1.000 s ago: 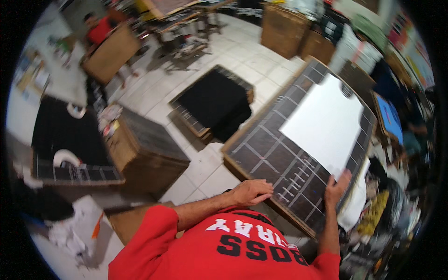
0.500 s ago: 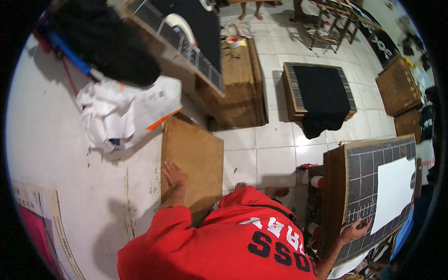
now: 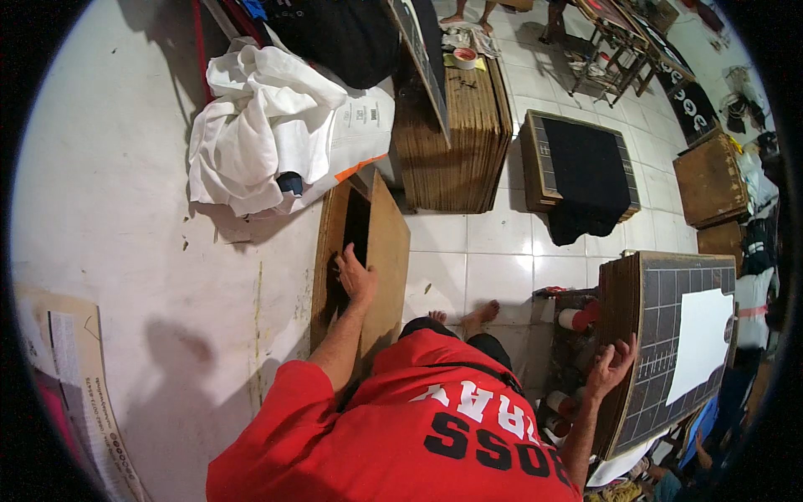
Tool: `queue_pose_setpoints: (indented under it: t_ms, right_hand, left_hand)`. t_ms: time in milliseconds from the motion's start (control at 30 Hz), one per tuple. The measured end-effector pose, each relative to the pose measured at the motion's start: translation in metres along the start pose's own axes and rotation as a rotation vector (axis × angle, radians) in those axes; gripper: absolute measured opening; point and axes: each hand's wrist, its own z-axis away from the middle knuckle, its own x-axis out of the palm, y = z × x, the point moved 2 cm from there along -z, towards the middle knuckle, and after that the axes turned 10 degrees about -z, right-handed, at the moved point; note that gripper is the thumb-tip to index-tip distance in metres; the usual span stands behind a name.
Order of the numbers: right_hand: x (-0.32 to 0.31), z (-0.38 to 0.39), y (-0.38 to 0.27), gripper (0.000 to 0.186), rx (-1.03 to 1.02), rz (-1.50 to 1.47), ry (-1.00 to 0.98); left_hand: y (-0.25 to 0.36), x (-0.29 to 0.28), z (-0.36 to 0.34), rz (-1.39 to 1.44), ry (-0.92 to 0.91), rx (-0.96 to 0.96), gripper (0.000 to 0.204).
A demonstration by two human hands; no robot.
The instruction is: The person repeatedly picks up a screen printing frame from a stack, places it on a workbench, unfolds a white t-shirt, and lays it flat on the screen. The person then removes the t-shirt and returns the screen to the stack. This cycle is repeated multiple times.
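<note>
My left hand (image 3: 358,276) is at the edge of a plain brown wooden board (image 3: 386,251) that leans at my left. Its fingers reach into the dark gap behind, and its thumb side lies by the board's face. More brown boards (image 3: 331,243) stand against the white wall behind this one. At my right, my right hand (image 3: 612,368) has its fingers spread at the near edge of a dark gridded board (image 3: 657,335), which tops a thick stack. A white sheet (image 3: 701,343) with a notched far edge lies on that gridded board.
White cloth (image 3: 259,125) and a white bag (image 3: 364,125) lie beyond the leaning boards. A stack of brown boards (image 3: 456,142) carries a small tub (image 3: 465,58). Black fabric (image 3: 585,167) covers another low stack on the tiled floor (image 3: 493,268). Red-and-white containers (image 3: 575,320) sit below the right stack.
The front board now stands apart from the boards behind it, with my left hand in the gap. My right hand has shifted left, off the grid surface to its edge. My view has turned left.
</note>
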Motion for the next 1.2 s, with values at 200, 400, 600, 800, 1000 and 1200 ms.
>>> queue_pose_setpoints:
  t_ms: [200,400,600,800,1000,1200]
  right_hand:
    - [0.030,0.023,-0.040,0.032,0.207,-0.088,-0.270]
    - [0.084,-0.007,-0.078,0.057,0.578,-0.173,-0.704]
    - [0.107,-0.116,-0.120,0.135,1.045,-0.785,-0.535]
    - [0.015,-0.145,-0.165,0.064,0.590,-0.595,-0.404]
    - [-0.091,-0.133,-0.181,0.080,0.387,-0.656,-0.096]
    - [-0.178,-0.106,-0.153,0.086,0.208,-0.721,0.170]
  left_hand:
    - [0.045,0.026,0.024,0.077,-0.427,0.284,0.022]
    - [0.126,-0.045,0.105,0.100,-0.472,0.600,0.014]
    - [0.198,-0.087,0.161,0.329,-0.455,0.971,0.033]
    - [0.266,-0.094,0.188,0.531,-0.535,1.420,0.060]
    - [0.311,-0.011,0.146,0.530,-0.859,1.098,0.061]
    - [0.369,0.094,0.062,0.547,-0.848,0.342,0.048]
